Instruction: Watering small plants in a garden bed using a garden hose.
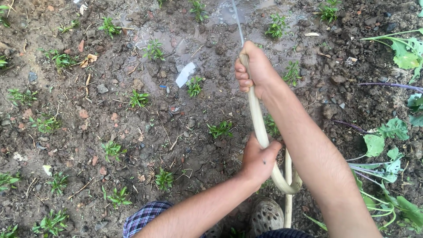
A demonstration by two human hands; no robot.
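The ground is a bed of dark, damp soil (132,132), lumpy and coarse, strewn with small stones, reddish brick chips and dry twigs; toward the top centre it turns glossy where a shallow puddle (229,15) has collected. Low green seedlings (194,84) with narrow, toothed leaves stand in loose rows across the bed, well apart from one another. Along the right edge grow larger plants (392,132) with broad, lobed leaves and purple stems, which overlap the soil there. A cream-coloured hose (257,119), smooth and flexible, rises from the lower centre, bends in a tight loop near the bottom of the view, and runs up between the two forearms to the far hand. The right hand (253,70) is closed in a full fist around the hose end, thumb pressed along the top, and a thin jet of water (238,22) leaves the tip toward the puddle. The left hand (257,158) is wrapped firmly around the hose lower down, just above the loop, fingers hidden behind it. Below the loop sits a grey perforated clog (266,216), beside a patch of blue plaid cloth (143,218). A small white scrap (185,74) lies flat just left of one seedling.
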